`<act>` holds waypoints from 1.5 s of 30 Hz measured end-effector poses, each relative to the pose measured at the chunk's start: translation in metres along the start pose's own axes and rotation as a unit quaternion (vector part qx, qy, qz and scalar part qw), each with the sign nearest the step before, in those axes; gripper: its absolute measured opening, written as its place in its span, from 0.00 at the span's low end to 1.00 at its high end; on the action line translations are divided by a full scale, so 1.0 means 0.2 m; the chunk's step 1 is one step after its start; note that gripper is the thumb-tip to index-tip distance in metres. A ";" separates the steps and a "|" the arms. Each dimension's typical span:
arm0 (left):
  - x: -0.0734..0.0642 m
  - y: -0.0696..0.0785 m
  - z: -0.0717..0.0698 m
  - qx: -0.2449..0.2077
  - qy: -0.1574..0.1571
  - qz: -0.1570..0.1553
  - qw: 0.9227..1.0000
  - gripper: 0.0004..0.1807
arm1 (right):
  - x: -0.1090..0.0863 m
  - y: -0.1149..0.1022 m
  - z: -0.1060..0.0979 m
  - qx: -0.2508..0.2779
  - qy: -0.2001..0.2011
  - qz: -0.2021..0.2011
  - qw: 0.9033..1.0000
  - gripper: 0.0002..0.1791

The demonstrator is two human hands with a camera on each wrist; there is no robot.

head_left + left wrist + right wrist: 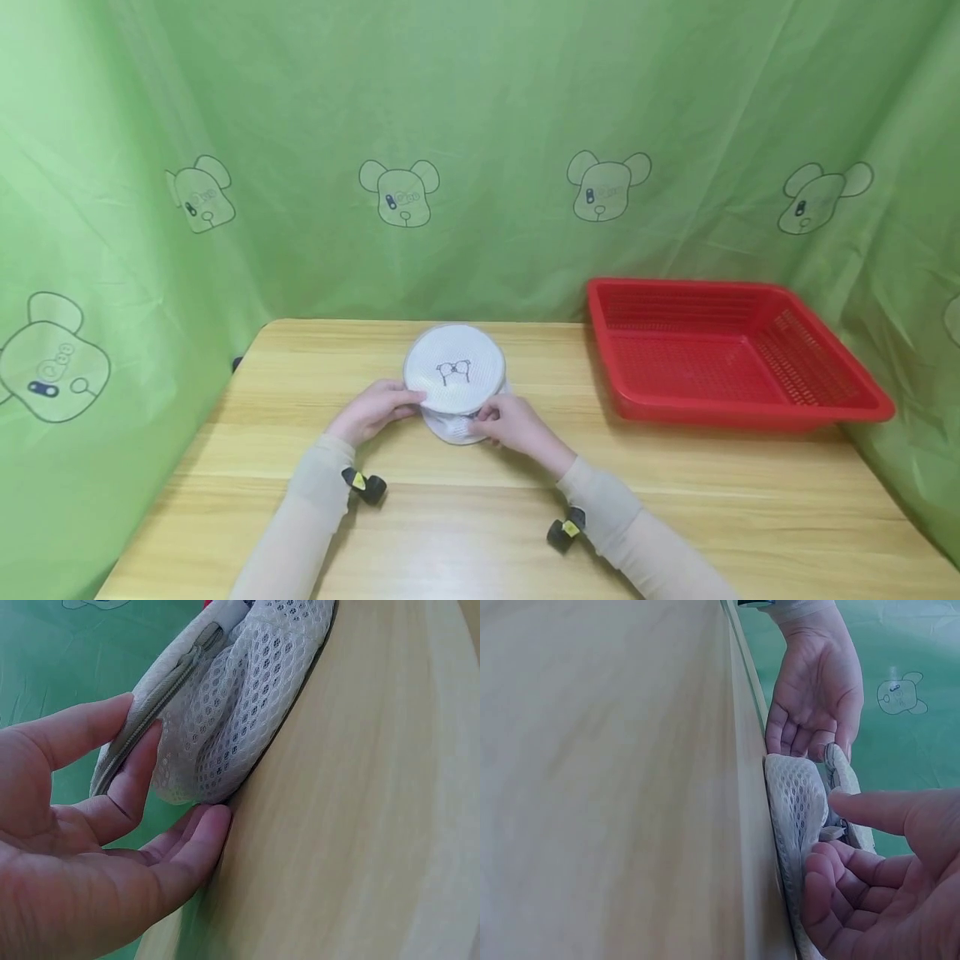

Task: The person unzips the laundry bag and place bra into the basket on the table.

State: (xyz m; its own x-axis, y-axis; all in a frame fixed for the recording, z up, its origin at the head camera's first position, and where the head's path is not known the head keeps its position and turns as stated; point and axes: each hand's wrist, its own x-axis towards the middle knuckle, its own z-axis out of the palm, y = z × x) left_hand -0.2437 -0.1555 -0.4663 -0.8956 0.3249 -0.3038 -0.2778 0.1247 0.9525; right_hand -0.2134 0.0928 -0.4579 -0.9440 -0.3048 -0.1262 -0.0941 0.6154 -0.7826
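Note:
A round white mesh laundry bag (pixel 453 371) stands on the wooden table in the head view, its lid printed with a small dark line drawing. Its mesh side (pixel 259 690) is slack and folded below the lid. Along the lid's edge runs a grey zipper (pixel 161 694). My left hand (pixel 378 408) pinches the zippered rim between thumb and forefinger at the bag's left front; its other fingers touch near the base. At the right front, my right hand (pixel 517 425) grips the bag beside a zipper pull (pixel 832 833). Whether the fingers hold the pull itself, I cannot tell.
To the right on the table (pixel 450 533) stands a red plastic basket (pixel 750 414) with perforated walls. A green curtain (pixel 495 83) with bear-head prints hangs behind and at both sides. Each wrist wears a small black camera (pixel 365 486).

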 end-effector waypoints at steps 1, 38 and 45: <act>0.00 0.00 0.00 0.000 0.003 -0.004 1.000 0.20 | 0.00 0.00 0.00 -0.002 0.002 0.000 1.000 0.10; -0.01 0.02 0.03 0.023 0.015 -0.002 1.000 0.19 | -0.02 -0.04 -0.08 -0.049 0.107 -0.065 0.991 0.04; -0.01 0.02 0.05 0.040 0.022 -0.009 0.999 0.18 | -0.01 -0.03 -0.10 -0.053 0.109 -0.047 0.992 0.04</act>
State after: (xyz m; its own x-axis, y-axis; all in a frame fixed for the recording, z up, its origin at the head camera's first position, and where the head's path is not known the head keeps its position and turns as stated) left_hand -0.2393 -0.1459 -0.4630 -0.9055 0.2804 -0.3185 -0.2675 0.2052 0.9414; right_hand -0.2171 0.1047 -0.4408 -0.9744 -0.2075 0.0869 -0.2060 0.6680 -0.7151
